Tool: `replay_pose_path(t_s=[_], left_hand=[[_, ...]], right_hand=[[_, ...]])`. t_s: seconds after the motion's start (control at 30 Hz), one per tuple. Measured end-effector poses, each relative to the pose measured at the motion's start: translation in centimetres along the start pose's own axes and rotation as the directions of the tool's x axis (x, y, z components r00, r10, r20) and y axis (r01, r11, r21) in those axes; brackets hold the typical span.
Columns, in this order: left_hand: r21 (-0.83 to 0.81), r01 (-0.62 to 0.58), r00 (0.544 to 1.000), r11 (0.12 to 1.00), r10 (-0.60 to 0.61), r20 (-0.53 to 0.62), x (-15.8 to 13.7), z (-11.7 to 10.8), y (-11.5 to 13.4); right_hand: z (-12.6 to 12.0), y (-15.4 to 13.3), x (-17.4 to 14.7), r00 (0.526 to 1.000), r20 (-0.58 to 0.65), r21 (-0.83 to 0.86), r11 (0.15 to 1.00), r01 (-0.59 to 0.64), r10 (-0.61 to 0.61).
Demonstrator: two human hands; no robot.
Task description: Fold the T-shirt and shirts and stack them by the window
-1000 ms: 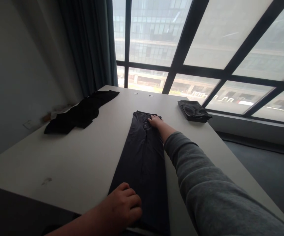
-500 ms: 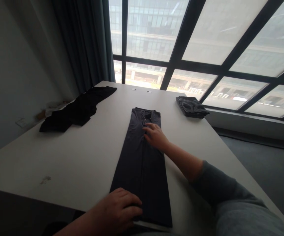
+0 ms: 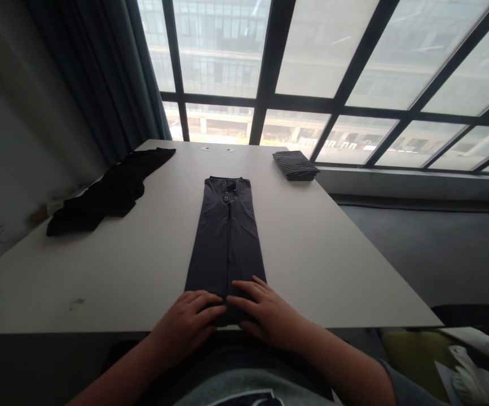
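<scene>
A pair of dark grey trousers [image 3: 227, 237] lies lengthwise on the white table [image 3: 312, 254], waistband at the far end, with buttons at the open fly. Both legs run side by side toward me. At the near end of the left-hand leg, my left hand [image 3: 189, 318] rests with its fingers stretched over the fabric. My right hand [image 3: 265, 313] lies on the other leg's near end, its fingers spread. Neither thumb is clearly visible, and my hands cover much of the hems.
A crumpled black garment [image 3: 104, 194] lies along the table's left side. Toward the back right sits a folded black-and-white striped garment [image 3: 295, 164]. Windows [image 3: 307, 51] and a dark curtain [image 3: 100, 67] stand behind. Light-coloured items [image 3: 476, 372] are at the lower right, below table level.
My right hand has come back from near the fly to the near end of the trousers. My left hand stays at the hem. The camera view has shifted to the right.
</scene>
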State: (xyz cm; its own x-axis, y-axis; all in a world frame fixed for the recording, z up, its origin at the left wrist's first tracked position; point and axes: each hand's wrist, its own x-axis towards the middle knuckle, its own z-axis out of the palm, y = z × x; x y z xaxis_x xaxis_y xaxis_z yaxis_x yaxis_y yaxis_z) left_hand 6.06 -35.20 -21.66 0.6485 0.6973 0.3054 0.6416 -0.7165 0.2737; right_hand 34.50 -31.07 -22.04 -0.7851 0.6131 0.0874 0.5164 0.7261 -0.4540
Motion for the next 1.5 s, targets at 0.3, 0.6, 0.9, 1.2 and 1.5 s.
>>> replay_pose_path(t_s=[0.3, 0.6, 0.9, 1.2, 1.5], left_hand=[[-0.008, 0.019, 1.000, 1.000, -0.019, 0.023, -0.4, 0.1, 0.3], [0.064, 0.009, 0.999, 0.998, -0.011, 0.031, -1.0, 0.4, 0.0], [0.325, -0.114, 0.990, 0.939, 0.133, -0.036, -3.8, 0.5, -0.3], [0.046, -0.115, 0.976, 0.992, 0.121, -0.183, -4.8, -1.8, 1.1], [-0.153, -0.004, 0.972, 0.988, -0.032, -0.233, -2.6, -5.0, 0.7]], right_hand=[[1.5, -0.6, -0.7, 0.983, -0.121, -0.183, 0.976, 0.115, -0.139], [0.9, -0.5, -2.3, 0.979, -0.161, -0.115, 0.987, 0.109, -0.127], [2.8, 1.6, -5.2, 0.985, -0.150, -0.227, 0.973, 0.046, -0.081], [3.0, 1.4, -8.0, 0.918, -0.342, -0.086, 0.979, 0.182, -0.201], [-1.6, 1.1, -6.9, 0.886, -0.369, 0.414, 0.903, -0.115, 0.282]])
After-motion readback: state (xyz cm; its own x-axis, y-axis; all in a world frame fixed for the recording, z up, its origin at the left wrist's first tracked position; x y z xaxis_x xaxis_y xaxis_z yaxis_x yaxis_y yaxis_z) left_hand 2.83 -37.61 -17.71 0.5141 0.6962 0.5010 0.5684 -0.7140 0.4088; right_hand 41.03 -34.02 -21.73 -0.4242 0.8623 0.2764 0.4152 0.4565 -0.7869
